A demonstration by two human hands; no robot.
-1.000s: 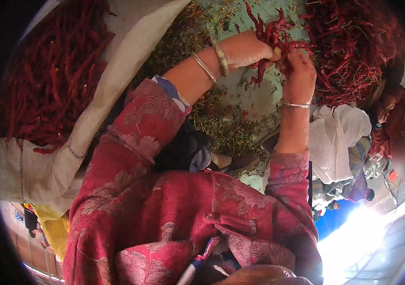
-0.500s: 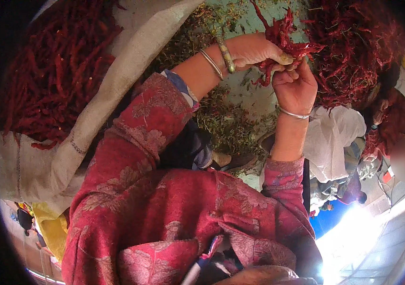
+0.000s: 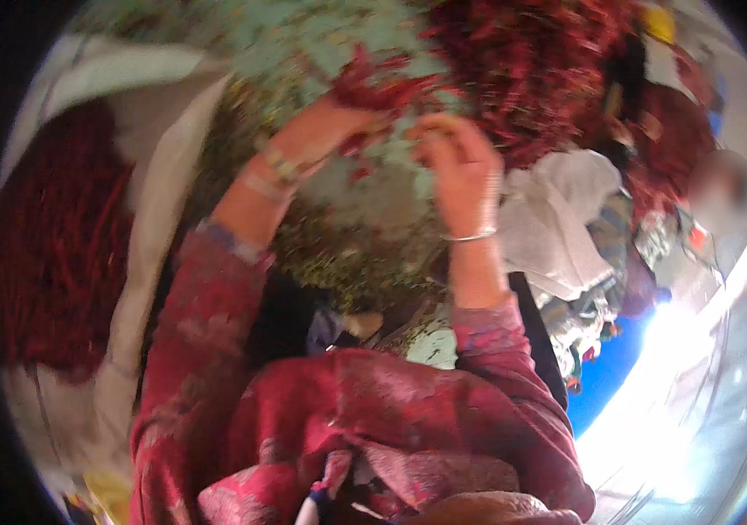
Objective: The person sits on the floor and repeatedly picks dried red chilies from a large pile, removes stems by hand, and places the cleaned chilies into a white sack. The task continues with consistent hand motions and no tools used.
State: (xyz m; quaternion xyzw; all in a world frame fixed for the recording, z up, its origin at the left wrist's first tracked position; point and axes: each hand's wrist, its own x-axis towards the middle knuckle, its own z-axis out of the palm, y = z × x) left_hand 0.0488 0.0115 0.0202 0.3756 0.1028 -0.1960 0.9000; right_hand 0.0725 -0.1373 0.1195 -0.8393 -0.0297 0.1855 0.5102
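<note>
My left hand (image 3: 325, 136) is closed round a small bunch of dried red chilies (image 3: 371, 89), whose tips stick out past the fingers. Just to its right, a short gap away, my right hand (image 3: 463, 175) is raised with its fingers curled together. Motion blur hides what, if anything, lies between those fingertips. Beyond the right hand rises a big heap of dried red chilies (image 3: 535, 74). Under both hands spreads a pale green floor (image 3: 395, 188) strewn with stems and scraps.
At left stands a pale cloth sack (image 3: 156, 236) with many red chilies (image 3: 63, 245) inside. A white bag (image 3: 557, 223) lies right of my right forearm. Another person (image 3: 675, 131) in dark red is at the far right. Stem litter (image 3: 338, 262) covers the floor nearer me.
My hands, together on the chilies before, have come apart. The left still holds the bunch. The whole view has shifted, bringing more of the left sack into sight.
</note>
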